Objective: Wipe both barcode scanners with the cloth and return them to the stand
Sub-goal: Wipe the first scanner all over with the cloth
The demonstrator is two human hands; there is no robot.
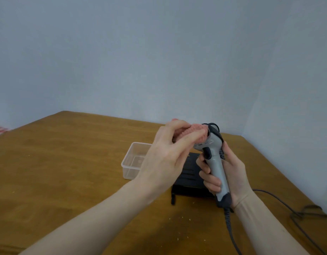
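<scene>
My right hand [227,173] grips the handle of a grey barcode scanner [215,162], held upright above the table with its head pointing left. My left hand [164,151] holds a pink textured cloth [251,131] bunched against the scanner's head. A black stand [188,179] lies flat on the table below both hands, partly hidden by them. A second scanner is not visible.
A clear plastic container [130,162] stands on the brown wooden table [67,172] left of the stand. The scanner's dark cable [230,230] hangs down toward me, and more cable [302,212] lies coiled at the table's right edge. Pale walls close the corner behind.
</scene>
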